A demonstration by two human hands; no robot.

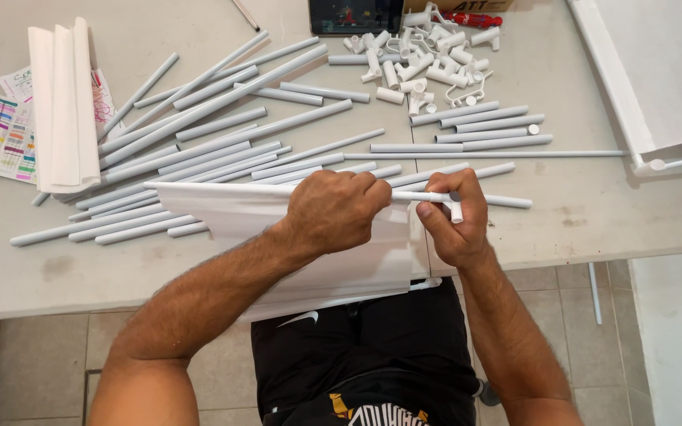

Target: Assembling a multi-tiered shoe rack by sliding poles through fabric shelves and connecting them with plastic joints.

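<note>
White fabric panel (278, 217) lying across table edge (593, 229); am gripping its rod (420, 196) in closed left hand (333, 211), pinching white connector (455, 210) onto rod end with right hand (451, 221). Next probably needing straight, firm push to seat connector.

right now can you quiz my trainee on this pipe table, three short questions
1. True or false: the left hand grips the grey tube over the white panel.
2. What do the right hand fingers pinch? A) white connector B) scissors C) paper sheet
3. Where does the pile of connectors lie: near or far edge of the table?

Key: 1 true; 2 A; 3 far edge.
</note>
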